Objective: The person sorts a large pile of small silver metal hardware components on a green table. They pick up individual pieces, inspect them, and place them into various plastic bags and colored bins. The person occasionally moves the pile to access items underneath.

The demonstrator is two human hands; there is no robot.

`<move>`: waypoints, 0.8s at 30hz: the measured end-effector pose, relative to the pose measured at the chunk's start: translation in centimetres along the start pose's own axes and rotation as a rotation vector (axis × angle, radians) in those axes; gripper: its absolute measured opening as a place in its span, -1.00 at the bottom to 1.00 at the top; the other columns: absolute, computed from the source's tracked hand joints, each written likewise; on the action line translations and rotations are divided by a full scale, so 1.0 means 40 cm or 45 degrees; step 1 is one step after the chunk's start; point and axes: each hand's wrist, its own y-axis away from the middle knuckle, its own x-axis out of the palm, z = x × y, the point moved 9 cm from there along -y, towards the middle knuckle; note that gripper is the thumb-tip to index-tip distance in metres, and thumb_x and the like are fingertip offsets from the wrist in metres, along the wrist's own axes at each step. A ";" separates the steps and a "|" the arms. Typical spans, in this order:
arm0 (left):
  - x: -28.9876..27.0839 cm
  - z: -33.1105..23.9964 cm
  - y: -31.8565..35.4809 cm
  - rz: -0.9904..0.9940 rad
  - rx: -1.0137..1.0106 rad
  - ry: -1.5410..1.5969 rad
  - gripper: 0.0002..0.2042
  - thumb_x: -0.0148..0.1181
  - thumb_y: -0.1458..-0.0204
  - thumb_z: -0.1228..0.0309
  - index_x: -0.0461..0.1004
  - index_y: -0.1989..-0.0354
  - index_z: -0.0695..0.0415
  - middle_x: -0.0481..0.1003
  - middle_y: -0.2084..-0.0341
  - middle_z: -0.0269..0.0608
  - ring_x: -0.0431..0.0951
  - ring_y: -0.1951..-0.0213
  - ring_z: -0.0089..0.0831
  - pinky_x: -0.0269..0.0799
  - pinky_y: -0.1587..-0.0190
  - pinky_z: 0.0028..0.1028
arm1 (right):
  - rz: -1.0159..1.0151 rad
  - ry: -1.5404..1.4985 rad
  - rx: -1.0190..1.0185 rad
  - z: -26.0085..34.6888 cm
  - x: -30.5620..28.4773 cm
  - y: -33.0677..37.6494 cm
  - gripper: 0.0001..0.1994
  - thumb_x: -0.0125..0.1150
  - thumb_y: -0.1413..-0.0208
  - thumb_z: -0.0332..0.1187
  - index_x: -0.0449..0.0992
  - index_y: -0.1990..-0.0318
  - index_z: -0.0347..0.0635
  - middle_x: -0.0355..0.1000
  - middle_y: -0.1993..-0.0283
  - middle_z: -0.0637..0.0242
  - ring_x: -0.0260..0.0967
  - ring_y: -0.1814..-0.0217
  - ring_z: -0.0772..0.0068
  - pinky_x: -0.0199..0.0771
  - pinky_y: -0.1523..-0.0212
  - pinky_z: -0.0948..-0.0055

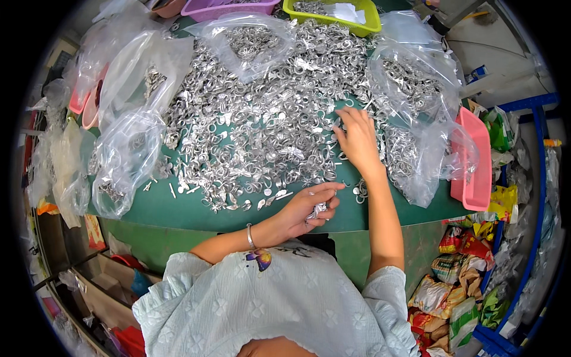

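My left hand is near the front edge of the table, palm turned up, with its fingers curled around several small silver metal pieces. A silver bangle circles that wrist. Further forward and to the right, my right hand reaches palm down to the right side of a wide pile of small silver metal pieces. Its thumb and forefinger are apart, close to loose pieces on the tabletop. Rings, discs, short bars and leaf-like shapes can be made out in the pile.
Clear plastic bags of similar pieces lie at left, at back and at right on the green table. A pink tray stands at the right edge, a lime-green basket at back. A blue rack is beyond.
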 end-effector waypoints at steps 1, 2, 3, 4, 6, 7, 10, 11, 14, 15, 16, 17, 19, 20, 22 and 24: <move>0.000 -0.003 0.003 -0.001 0.006 0.011 -0.69 -0.04 -0.12 0.36 0.26 -0.04 0.12 0.24 0.53 -0.37 0.12 0.62 -0.69 -0.09 0.75 -0.76 | 0.035 0.042 0.002 -0.004 0.023 0.001 -0.74 0.26 0.24 -0.44 0.44 0.30 -0.24 0.34 0.22 0.24 0.21 0.14 0.18 0.18 0.14 0.27; -0.001 -0.006 0.007 -0.003 0.011 0.023 -0.69 -0.04 -0.12 0.36 0.26 -0.04 0.12 0.24 0.51 -0.36 0.13 0.62 -0.69 -0.09 0.75 -0.76 | 0.070 0.086 0.004 -0.010 0.041 0.002 -0.76 0.27 0.24 -0.43 0.43 0.34 -0.24 0.33 0.23 0.24 0.21 0.15 0.18 0.18 0.15 0.27; -0.003 -0.008 0.011 -0.003 0.015 0.033 -0.69 -0.04 -0.12 0.36 0.26 -0.04 0.12 0.25 0.50 -0.36 0.13 0.62 -0.69 -0.09 0.74 -0.77 | 0.104 0.129 0.007 -0.017 0.053 0.004 -0.78 0.27 0.24 -0.42 0.43 0.37 -0.24 0.33 0.24 0.24 0.21 0.17 0.18 0.17 0.16 0.28; -0.009 -0.013 0.014 -0.001 0.023 0.047 -0.69 -0.04 -0.12 0.37 0.26 -0.04 0.12 0.26 0.49 -0.36 0.13 0.62 -0.69 -0.09 0.74 -0.77 | 0.073 0.083 0.005 -0.013 0.029 0.006 -0.81 0.28 0.25 -0.42 0.39 0.45 -0.21 0.32 0.30 0.25 0.20 0.21 0.21 0.16 0.19 0.30; -0.020 -0.019 0.027 0.004 0.025 0.072 -0.68 -0.04 -0.12 0.37 0.25 -0.06 0.12 0.28 0.48 -0.35 0.13 0.61 -0.69 -0.09 0.74 -0.77 | 0.095 -0.003 0.139 -0.040 0.004 0.021 -0.82 0.27 0.22 -0.44 0.37 0.45 -0.22 0.33 0.46 0.22 0.25 0.33 0.18 0.18 0.28 0.28; -0.020 -0.025 0.033 0.015 0.042 0.066 -0.68 -0.05 -0.12 0.37 0.25 -0.07 0.12 0.29 0.46 -0.35 0.15 0.60 -0.68 -0.06 0.73 -0.76 | 0.012 -0.055 0.189 -0.042 -0.025 0.037 -0.82 0.25 0.19 -0.46 0.37 0.43 -0.24 0.33 0.52 0.20 0.28 0.41 0.15 0.21 0.34 0.27; -0.020 -0.042 0.047 0.039 0.105 0.044 -0.66 -0.07 -0.13 0.37 0.23 -0.09 0.11 0.33 0.40 -0.32 0.24 0.56 -0.65 0.03 0.71 -0.74 | 0.139 -0.260 0.719 -0.072 -0.055 0.082 -0.83 0.20 0.11 -0.48 0.37 0.34 -0.27 0.32 0.61 0.13 0.28 0.57 0.09 0.21 0.50 0.25; -0.020 -0.048 0.049 0.045 0.124 0.025 -0.65 -0.07 -0.13 0.36 0.23 -0.10 0.10 0.35 0.36 -0.31 0.28 0.54 -0.64 0.05 0.70 -0.74 | 0.147 -0.103 0.660 -0.076 -0.063 0.089 -0.82 0.15 0.06 -0.50 0.36 0.27 -0.29 0.33 0.65 0.08 0.29 0.64 0.15 0.22 0.57 0.31; -0.025 -0.058 0.053 0.004 0.175 0.002 -0.62 -0.07 -0.13 0.32 0.21 -0.13 0.08 0.38 0.26 -0.28 0.39 0.44 -0.59 0.19 0.62 -0.71 | 0.344 -0.524 0.739 -0.053 -0.050 0.114 -0.79 0.14 0.05 -0.50 0.38 0.21 -0.28 0.32 0.63 0.20 0.31 0.60 0.33 0.25 0.51 0.45; -0.026 -0.061 0.054 -0.019 0.191 0.000 -0.62 -0.07 -0.13 0.30 0.20 -0.13 0.08 0.39 0.22 -0.27 0.43 0.41 -0.57 0.24 0.58 -0.69 | 0.434 -0.830 0.733 -0.028 -0.032 0.132 -0.79 0.14 0.04 -0.50 0.38 0.21 -0.28 0.32 0.61 0.22 0.30 0.58 0.37 0.25 0.49 0.48; -0.024 -0.069 0.059 -0.103 0.195 0.110 -0.62 -0.07 -0.14 0.27 0.22 -0.12 0.08 0.40 0.21 -0.26 0.44 0.38 -0.56 0.28 0.52 -0.65 | 0.524 -1.130 0.717 0.003 -0.018 0.143 -0.79 0.14 0.04 -0.50 0.39 0.20 -0.28 0.33 0.59 0.25 0.30 0.56 0.40 0.26 0.47 0.52; -0.011 -0.078 0.067 -0.188 0.196 0.219 -0.63 -0.08 -0.14 0.25 0.24 -0.10 0.09 0.40 0.20 -0.26 0.45 0.35 -0.55 0.32 0.47 -0.62 | 0.615 -1.069 0.581 0.045 -0.013 0.138 -0.82 0.15 0.06 -0.50 0.42 0.25 -0.27 0.33 0.51 0.26 0.31 0.47 0.40 0.27 0.39 0.50; -0.026 -0.076 0.075 -0.267 0.202 0.306 -0.65 -0.09 -0.14 0.21 0.28 -0.04 0.11 0.41 0.21 -0.27 0.46 0.32 -0.54 0.37 0.37 -0.55 | 0.795 -0.942 0.295 0.154 0.004 0.123 -0.87 0.18 0.10 -0.51 0.47 0.33 -0.26 0.34 0.36 0.27 0.33 0.27 0.38 0.30 0.24 0.47; -0.052 -0.064 0.068 -0.260 0.193 0.275 -0.65 -0.10 -0.14 0.19 0.30 -0.01 0.12 0.42 0.24 -0.28 0.45 0.32 -0.54 0.37 0.33 -0.52 | 0.511 -0.711 0.104 0.154 -0.014 0.094 -0.86 0.20 0.12 -0.48 0.49 0.33 -0.25 0.35 0.28 0.24 0.29 0.11 0.24 0.27 0.12 0.37; -0.097 -0.042 0.054 -0.126 0.193 0.123 -0.70 -0.09 -0.15 0.19 0.35 0.12 0.16 0.40 0.39 -0.33 0.42 0.38 -0.56 0.35 0.41 -0.58 | 0.357 -0.637 0.055 0.154 -0.010 0.042 -0.73 0.21 0.15 -0.50 0.47 0.20 -0.18 0.34 0.12 0.22 0.25 0.03 0.20 0.21 0.03 0.37; -0.082 -0.025 0.063 0.077 0.129 0.153 -0.71 -0.08 -0.14 0.22 0.35 0.12 0.18 0.36 0.44 -0.35 0.38 0.42 -0.60 0.29 0.50 -0.65 | 0.330 -0.581 -0.086 0.192 0.019 0.021 -0.68 0.24 0.16 -0.45 0.46 0.16 -0.16 0.31 0.03 0.22 0.23 -0.01 0.18 0.17 -0.04 0.32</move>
